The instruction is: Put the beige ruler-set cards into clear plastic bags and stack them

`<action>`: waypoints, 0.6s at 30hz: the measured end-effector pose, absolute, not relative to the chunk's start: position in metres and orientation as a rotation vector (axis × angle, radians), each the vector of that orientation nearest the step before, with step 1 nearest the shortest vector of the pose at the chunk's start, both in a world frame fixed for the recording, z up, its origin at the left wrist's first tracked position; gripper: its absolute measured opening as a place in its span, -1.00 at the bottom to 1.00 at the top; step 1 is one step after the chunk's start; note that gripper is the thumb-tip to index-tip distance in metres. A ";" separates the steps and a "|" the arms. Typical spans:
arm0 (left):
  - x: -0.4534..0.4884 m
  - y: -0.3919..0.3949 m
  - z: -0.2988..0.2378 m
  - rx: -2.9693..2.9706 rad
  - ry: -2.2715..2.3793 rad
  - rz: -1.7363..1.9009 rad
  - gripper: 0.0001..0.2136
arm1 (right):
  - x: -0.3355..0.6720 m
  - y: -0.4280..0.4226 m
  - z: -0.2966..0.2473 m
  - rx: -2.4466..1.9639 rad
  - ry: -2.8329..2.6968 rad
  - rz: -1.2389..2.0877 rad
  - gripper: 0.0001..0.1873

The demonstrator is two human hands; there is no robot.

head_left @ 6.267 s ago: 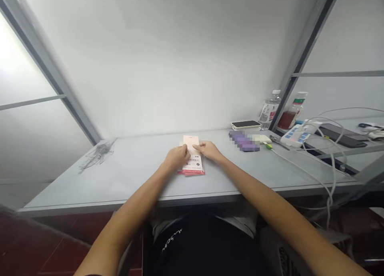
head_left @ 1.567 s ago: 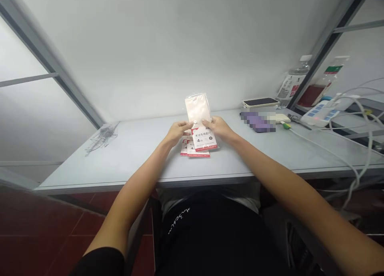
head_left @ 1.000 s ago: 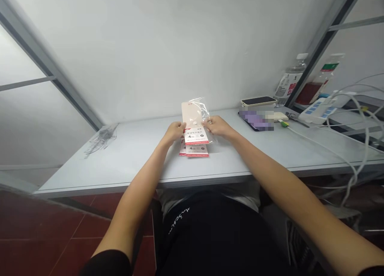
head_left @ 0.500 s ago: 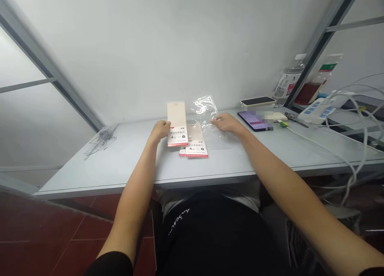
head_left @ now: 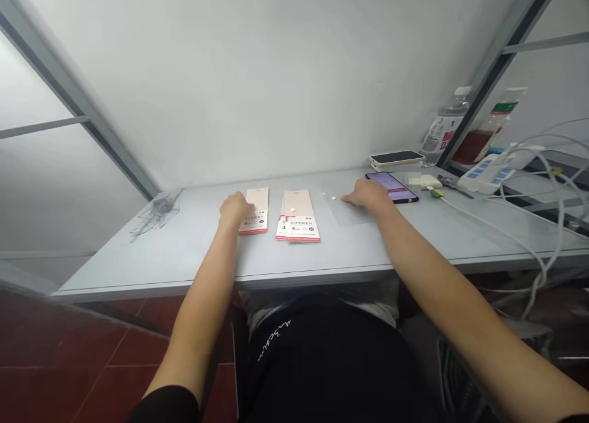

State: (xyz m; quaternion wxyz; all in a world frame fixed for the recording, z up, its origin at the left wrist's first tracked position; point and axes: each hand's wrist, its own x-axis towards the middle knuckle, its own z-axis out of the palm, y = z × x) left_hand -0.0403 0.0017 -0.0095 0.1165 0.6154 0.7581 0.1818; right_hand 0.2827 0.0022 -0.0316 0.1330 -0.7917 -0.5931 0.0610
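Note:
My left hand [head_left: 235, 209] is at the left edge of a cream card packet [head_left: 258, 200] with a white and red printed label, its fingers closed on it. That packet lies flat on the desk. My right hand [head_left: 367, 195] pinches the upper right part of a clear plastic pouch [head_left: 348, 213], which lies almost flat and is hard to see against the desk. Between my hands, two similar packets [head_left: 301, 203] overlap in a small pile, with a small white round spot on the top one.
Right of my right hand lie a lit phone [head_left: 391, 187] and a dark-screened phone [head_left: 396, 158]. Behind them stand two bottles [head_left: 445, 129], a power strip [head_left: 486, 173] and tangled white cables [head_left: 547, 227]. Crumpled clear wrap [head_left: 156, 214] lies at the desk's left end.
My left hand has brought the raised packet down and left onto the desk, apart from the pile. My right hand has moved right and lowered the clear pouch flat.

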 end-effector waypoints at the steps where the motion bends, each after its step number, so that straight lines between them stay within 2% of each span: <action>1: -0.032 -0.001 -0.011 1.885 2.176 0.570 -0.79 | 0.282 0.002 -0.031 -2.305 -1.708 0.165 -0.66; 8: 0.032 -0.018 -0.031 2.227 1.820 0.562 -0.65 | 0.278 -0.003 -0.027 -2.186 -1.679 0.089 -0.55; 14: 0.032 -0.019 -0.033 2.292 1.737 0.577 -0.76 | 0.255 -0.011 -0.021 -1.714 -1.818 0.076 -0.75; 18: 0.029 -0.017 -0.032 2.329 1.681 0.607 -0.79 | 0.231 -0.019 -0.023 -1.547 -1.860 0.140 -0.67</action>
